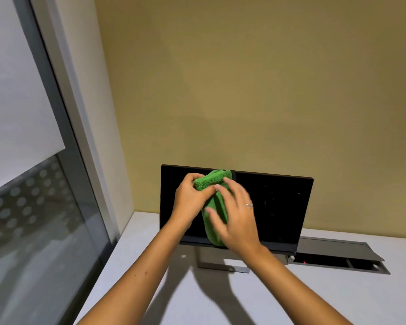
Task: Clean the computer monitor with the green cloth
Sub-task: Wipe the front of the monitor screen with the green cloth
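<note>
A black computer monitor (274,207) stands on a grey stand at the back of the white desk, its screen dark. A folded green cloth (215,202) hangs in front of the screen's left half. My left hand (191,198) grips the cloth's upper end with curled fingers. My right hand (237,216), blurred and wearing a ring, lies against the cloth's right side with its fingers spread over the fabric. The cloth's lower end reaches the screen's bottom edge.
The monitor's stand base (223,266) rests on the white desk (338,299). An open grey cable tray (338,254) is set into the desk right of the monitor. A yellow wall rises behind. A window with a blind (21,113) fills the left.
</note>
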### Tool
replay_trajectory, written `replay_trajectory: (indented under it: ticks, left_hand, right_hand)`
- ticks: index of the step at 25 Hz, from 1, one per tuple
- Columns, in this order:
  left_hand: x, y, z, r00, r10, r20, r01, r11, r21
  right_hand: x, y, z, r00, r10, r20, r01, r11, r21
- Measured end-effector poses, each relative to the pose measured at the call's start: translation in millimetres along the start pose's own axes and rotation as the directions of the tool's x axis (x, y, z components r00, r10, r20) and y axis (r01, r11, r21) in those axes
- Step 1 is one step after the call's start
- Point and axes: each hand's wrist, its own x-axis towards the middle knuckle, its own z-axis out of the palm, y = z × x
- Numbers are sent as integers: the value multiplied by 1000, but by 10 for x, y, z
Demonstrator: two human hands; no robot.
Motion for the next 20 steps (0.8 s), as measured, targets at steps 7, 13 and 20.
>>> replay_trajectory:
  ticks: [7, 13, 20]
  left_hand:
    - [110, 81, -84, 940, -203, 275, 254, 953, -166]
    - [174, -153, -218, 969, -172, 180, 204, 962, -181]
    - [824, -491, -960, 993, -73, -87, 85, 987, 136]
  right_hand:
    - [-54, 58, 318, 979, 35, 201, -2, 987, -159]
    - [-108, 273, 476, 992, 36, 120, -16, 987, -159]
    - [-346, 359, 737, 970, 168, 176, -134, 972, -192]
